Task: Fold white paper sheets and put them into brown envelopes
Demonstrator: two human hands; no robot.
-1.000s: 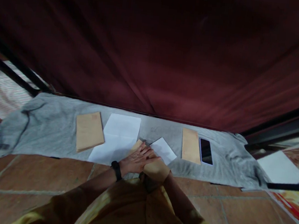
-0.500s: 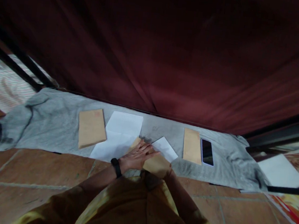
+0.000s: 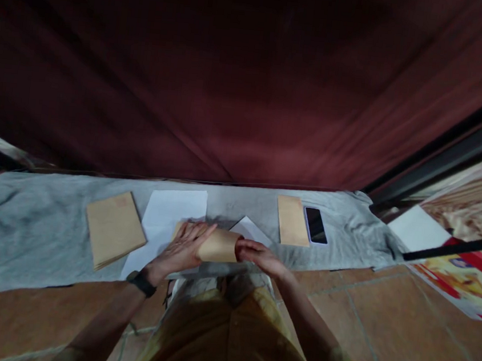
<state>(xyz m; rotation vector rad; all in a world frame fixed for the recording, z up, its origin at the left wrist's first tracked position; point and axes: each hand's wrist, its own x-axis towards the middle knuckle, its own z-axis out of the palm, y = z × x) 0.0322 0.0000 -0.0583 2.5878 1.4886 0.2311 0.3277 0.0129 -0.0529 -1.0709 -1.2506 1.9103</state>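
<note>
A brown paper envelope (image 3: 219,245) lies in front of me, bulging upward between my hands. My left hand (image 3: 186,247) rests on its left part with the fingers stretched out flat, pressing it down. At the envelope's right end, my right hand (image 3: 261,255) is closed on the edge, its fingertips partly hidden there. Under the left hand and the envelope is a creased white sheet (image 3: 178,205). A smaller white paper (image 3: 253,231) pokes out behind the envelope's right end.
A stack of brown envelopes (image 3: 115,229) lies on the left of the grey cloth (image 3: 61,207). To the right are another brown envelope (image 3: 293,221) and a phone (image 3: 316,226). A dark red curtain (image 3: 239,117) hangs behind, with black metal bars (image 3: 432,160) at the side.
The envelope has turned and flattened out between my hands. My right hand has come out from under it to its right end. The view has shifted to the right.
</note>
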